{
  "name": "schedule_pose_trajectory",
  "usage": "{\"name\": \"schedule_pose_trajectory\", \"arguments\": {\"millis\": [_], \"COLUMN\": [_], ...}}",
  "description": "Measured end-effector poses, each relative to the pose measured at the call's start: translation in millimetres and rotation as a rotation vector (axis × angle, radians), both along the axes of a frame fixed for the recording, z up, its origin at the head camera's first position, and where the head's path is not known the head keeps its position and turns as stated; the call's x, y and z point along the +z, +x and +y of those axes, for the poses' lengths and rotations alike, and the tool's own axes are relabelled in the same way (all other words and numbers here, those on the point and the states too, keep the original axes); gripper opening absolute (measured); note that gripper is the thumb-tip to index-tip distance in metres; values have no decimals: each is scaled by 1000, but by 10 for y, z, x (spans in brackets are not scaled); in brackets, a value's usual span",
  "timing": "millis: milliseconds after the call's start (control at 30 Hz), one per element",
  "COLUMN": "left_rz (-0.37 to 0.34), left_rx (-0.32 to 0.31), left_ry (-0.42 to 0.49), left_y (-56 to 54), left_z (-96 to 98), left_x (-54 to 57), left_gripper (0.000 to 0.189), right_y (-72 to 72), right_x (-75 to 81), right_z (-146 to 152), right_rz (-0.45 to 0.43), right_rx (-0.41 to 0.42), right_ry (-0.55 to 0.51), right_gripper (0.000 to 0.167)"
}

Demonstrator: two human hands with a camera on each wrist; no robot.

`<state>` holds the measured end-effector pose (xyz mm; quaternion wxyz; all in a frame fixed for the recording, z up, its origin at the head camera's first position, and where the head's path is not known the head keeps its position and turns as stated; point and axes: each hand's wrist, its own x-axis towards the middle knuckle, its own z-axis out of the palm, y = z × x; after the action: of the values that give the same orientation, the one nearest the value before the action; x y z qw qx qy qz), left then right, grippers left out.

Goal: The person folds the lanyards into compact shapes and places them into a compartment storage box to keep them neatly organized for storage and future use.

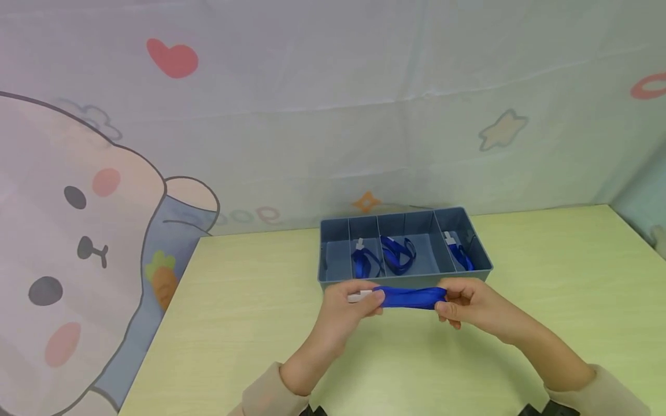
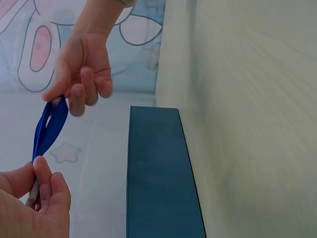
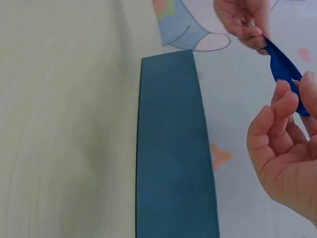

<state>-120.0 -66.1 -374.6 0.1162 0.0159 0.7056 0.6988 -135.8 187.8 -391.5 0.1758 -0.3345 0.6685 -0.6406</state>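
A folded blue lanyard [image 1: 410, 297] is stretched level between both hands, just in front of the box. My left hand [image 1: 346, 312] pinches its left end, where a white plastic clip [image 1: 359, 296] sticks out beside the thumb. At the other end, my right hand [image 1: 476, 303] holds the folded loop between thumb and fingers. In the left wrist view the lanyard [image 2: 52, 126] shows a gap between its strands. The right wrist view has the right-hand fingers [image 3: 285, 101] at the loop, partly covering it.
Behind the hands stands a blue-grey divided box [image 1: 406, 282]. Inside lie a lanyard with a white clip [image 1: 364, 263], a coiled lanyard [image 1: 399, 257] and another with a clip [image 1: 460, 255]. The pale yellow table [image 1: 250, 306] meets a printed cloth backdrop [image 1: 312, 115].
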Motion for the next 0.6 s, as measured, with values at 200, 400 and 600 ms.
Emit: {"name": "schedule_pose_trajectory", "arguments": {"millis": [200,400,600], "left_rz": [-3,-5,0], "left_rx": [14,22,43], "left_ry": [1,52,58], "left_y": [-19,-27,-31], "left_z": [-18,14,13], "left_x": [0,11,0], "left_gripper": [28,28,26], "right_y": [7,8,30], "right_x": [-5,-13,49], "right_z": [-34,-60,-100], "right_rz": [-56,-122,-111], "right_rx": [26,-100,-252], "right_ry": [-103,-157,55], "right_gripper": [20,25,11]}}
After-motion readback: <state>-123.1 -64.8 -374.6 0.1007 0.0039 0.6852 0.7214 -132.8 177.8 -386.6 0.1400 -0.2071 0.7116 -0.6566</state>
